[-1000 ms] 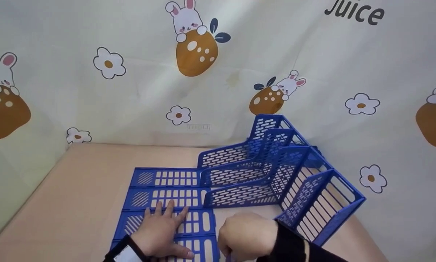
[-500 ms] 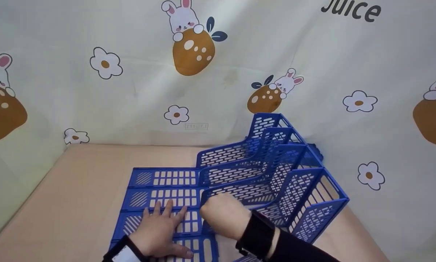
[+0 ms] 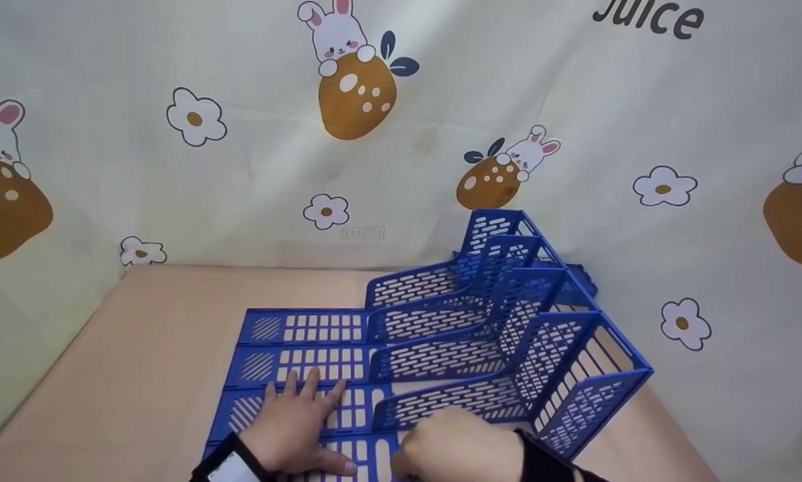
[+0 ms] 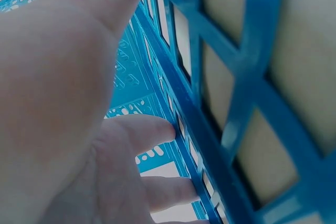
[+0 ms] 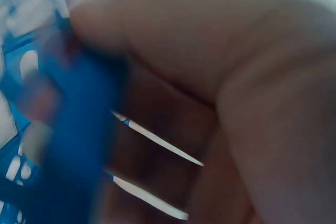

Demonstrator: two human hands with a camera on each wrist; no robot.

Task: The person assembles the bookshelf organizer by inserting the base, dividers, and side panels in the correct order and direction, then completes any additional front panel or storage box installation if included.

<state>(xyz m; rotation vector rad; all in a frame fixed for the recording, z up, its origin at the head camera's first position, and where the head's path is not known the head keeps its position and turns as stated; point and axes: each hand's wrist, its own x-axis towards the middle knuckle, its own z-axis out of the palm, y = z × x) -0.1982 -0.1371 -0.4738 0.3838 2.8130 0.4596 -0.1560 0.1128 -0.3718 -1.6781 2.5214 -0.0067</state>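
A blue rack (image 3: pixel 441 362) of perforated plastic stands on a tan tabletop (image 3: pixel 140 375), its flat panels (image 3: pixel 314 345) lying at the left and 5 upright panels (image 3: pixel 516 314) ranged in a row at the right. The left hand (image 3: pixel 294 428) lies palm down across the flat panels, its fingers straight and spread, its thumb pointing out to the right; the lattice sits directly under the fingers, and the hand grips nothing. The left wrist view shows fingertips touching the edge of a blue bar. The right hand (image 3: pixel 464 445) is at the near side of the rack, just beside the right ends of the flat panels, with its fingers curled. In the right wrist view, a blue strip (image 5: pixel 81 129) lies between the thumb and the curled fingers, pinched there; blur hides which part of the rack it is. Seen from the head, this hand covers part of the lower edge of the 4th upright panel, counting from the back. The nearest upright panel (image 3: pixel 592 408) rises just beyond the right wrist.
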